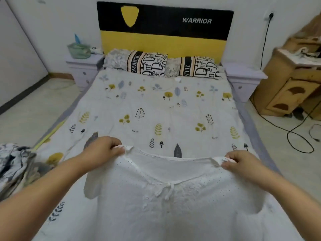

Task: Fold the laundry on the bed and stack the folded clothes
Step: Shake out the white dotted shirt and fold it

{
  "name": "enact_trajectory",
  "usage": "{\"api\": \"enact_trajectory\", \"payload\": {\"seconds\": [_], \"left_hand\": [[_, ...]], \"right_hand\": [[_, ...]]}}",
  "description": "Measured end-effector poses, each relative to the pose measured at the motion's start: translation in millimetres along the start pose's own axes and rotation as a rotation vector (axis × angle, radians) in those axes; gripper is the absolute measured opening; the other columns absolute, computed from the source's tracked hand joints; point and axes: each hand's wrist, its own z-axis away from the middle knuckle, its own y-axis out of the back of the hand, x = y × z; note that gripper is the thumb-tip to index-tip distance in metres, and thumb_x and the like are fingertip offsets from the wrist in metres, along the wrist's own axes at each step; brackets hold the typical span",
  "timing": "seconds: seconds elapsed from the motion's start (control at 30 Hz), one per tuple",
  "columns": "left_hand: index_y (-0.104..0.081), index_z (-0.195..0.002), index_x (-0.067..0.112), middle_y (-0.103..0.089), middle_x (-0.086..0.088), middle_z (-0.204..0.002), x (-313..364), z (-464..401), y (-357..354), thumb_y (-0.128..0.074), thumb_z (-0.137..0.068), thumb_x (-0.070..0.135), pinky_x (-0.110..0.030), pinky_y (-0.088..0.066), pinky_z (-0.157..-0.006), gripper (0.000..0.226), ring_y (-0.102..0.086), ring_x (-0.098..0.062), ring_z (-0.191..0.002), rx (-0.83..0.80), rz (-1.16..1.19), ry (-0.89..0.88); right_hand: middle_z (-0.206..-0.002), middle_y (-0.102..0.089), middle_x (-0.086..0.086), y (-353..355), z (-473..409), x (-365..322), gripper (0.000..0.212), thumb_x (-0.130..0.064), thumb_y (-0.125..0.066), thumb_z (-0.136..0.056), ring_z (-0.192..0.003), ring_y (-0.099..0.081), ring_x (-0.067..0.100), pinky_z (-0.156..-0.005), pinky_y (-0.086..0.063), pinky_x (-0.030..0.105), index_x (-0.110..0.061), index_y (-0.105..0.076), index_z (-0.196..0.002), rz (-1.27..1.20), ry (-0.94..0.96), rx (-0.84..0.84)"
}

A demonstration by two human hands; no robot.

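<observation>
Bed with a leaf-printed white sheet (156, 108) fills the room; over its near end hangs a white dotted cotton top (170, 197), stretched by its shoulders. Left hand (106, 147) and right hand (241, 162) each pinch a shoulder, fingers curled tight.

White walls (60, 18) and a pale floor (26, 115). A black-and-yellow headboard (165, 32) stands behind two pillows (139, 62), lilac nightstands (81, 66) either side, a wooden cabinet (291, 84) at right, a black cable (295, 133) trailing.
</observation>
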Motion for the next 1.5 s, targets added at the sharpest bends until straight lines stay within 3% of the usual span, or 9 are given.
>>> {"api": "enact_trajectory", "payload": {"seconds": [0.2, 0.63, 0.77, 0.83, 0.97, 1.17, 1.27, 1.37, 1.5], "left_hand": [[-0.062, -0.076, 0.006, -0.064, -0.007, -0.074, -48, -54, -87, -0.051, -0.092, 0.030, -0.034, -0.042, -0.061, 0.030, -0.057, -0.023, -0.072, 0.123, -0.206, 0.083], [-0.045, -0.062, 0.010, -0.040, -0.003, -0.063, -132, -196, -215, -0.048, -0.094, 0.021, -0.029, -0.018, -0.049, 0.035, -0.040, -0.023, -0.062, 0.238, -0.475, -0.056], [-0.047, -0.064, 0.008, -0.042, -0.004, -0.065, -150, -217, -249, -0.045, -0.094, 0.019, -0.031, -0.032, -0.054, 0.032, -0.045, -0.028, -0.069, 0.206, -0.496, 0.010], [-0.061, -0.095, 0.003, -0.057, -0.017, -0.096, -151, -224, -261, -0.045, -0.094, 0.018, -0.040, -0.041, -0.071, 0.022, -0.049, -0.035, -0.093, 0.174, -0.527, 0.086], [-0.032, -0.143, 0.003, -0.026, -0.025, -0.149, -135, -214, -295, -0.050, -0.092, 0.024, -0.050, -0.027, -0.101, 0.057, -0.030, -0.042, -0.132, 0.188, -0.460, 0.009], [0.025, -0.140, 0.034, 0.031, 0.005, -0.150, -96, -164, -376, -0.007, -0.091, 0.049, -0.035, 0.018, -0.112, 0.060, 0.023, -0.018, -0.141, -0.161, -0.328, -0.296], [0.036, -0.131, 0.036, 0.040, 0.010, -0.142, -98, -168, -393, 0.019, -0.080, 0.052, -0.033, 0.025, -0.108, 0.057, 0.035, -0.015, -0.135, -0.239, -0.435, -0.262], [0.018, -0.143, 0.036, 0.023, 0.011, -0.150, -97, -175, -390, 0.014, -0.075, 0.048, -0.034, 0.014, -0.113, 0.070, 0.020, -0.011, -0.141, -0.244, -0.396, -0.277], [-0.056, -0.127, 0.016, -0.053, -0.004, -0.130, -79, -188, -365, -0.018, -0.084, 0.031, -0.032, -0.028, -0.100, 0.060, -0.043, -0.019, -0.120, -0.042, -0.071, -0.262]], "right_hand": [[-0.058, -0.040, 0.001, -74, -87, 48, 0.038, -0.016, -0.057, -0.090, -0.056, -0.036, 0.017, -0.052, -0.024, 0.031, -0.012, -0.037, -0.059, 0.089, -0.079, 0.076], [-0.062, -0.047, 0.000, -171, -262, 119, 0.027, -0.031, -0.054, -0.094, -0.066, -0.046, 0.024, -0.049, -0.024, 0.028, -0.012, -0.052, -0.075, 0.391, -0.013, 0.360], [-0.085, -0.058, 0.012, -193, -299, 138, 0.025, -0.027, -0.051, -0.096, -0.080, -0.050, 0.029, -0.061, -0.034, 0.031, -0.005, -0.061, -0.098, 0.466, -0.046, 0.336], [-0.115, -0.053, 0.021, -204, -309, 142, 0.035, -0.027, -0.050, -0.096, -0.107, -0.046, 0.037, -0.077, -0.039, 0.041, -0.005, -0.051, -0.123, 0.483, -0.089, 0.332], [-0.152, -0.016, 0.022, -244, -287, 139, 0.064, -0.035, -0.049, -0.094, -0.141, -0.014, 0.034, -0.110, -0.021, 0.048, -0.010, -0.022, -0.147, 0.461, -0.053, 0.348], [-0.150, 0.032, 0.007, -311, -240, 155, 0.065, -0.053, -0.011, -0.094, -0.129, 0.039, 0.022, -0.109, 0.019, 0.048, -0.022, 0.024, -0.140, 0.685, 0.113, 0.065], [-0.153, 0.028, 0.006, -317, -248, 162, 0.062, -0.054, -0.007, -0.095, -0.137, 0.032, 0.021, -0.110, 0.019, 0.047, -0.026, 0.032, -0.136, 0.677, 0.046, -0.016], [-0.158, 0.007, 0.010, -301, -248, 157, 0.061, -0.043, -0.023, -0.099, -0.145, 0.009, 0.025, -0.112, 0.011, 0.048, -0.020, 0.003, -0.150, 0.548, 0.130, 0.084], [-0.156, -0.016, 0.009, -240, -246, 179, 0.075, 0.002, -0.053, -0.078, -0.143, -0.012, 0.022, -0.116, -0.007, 0.041, -0.015, -0.026, -0.147, 0.180, -0.046, 0.473]]}}
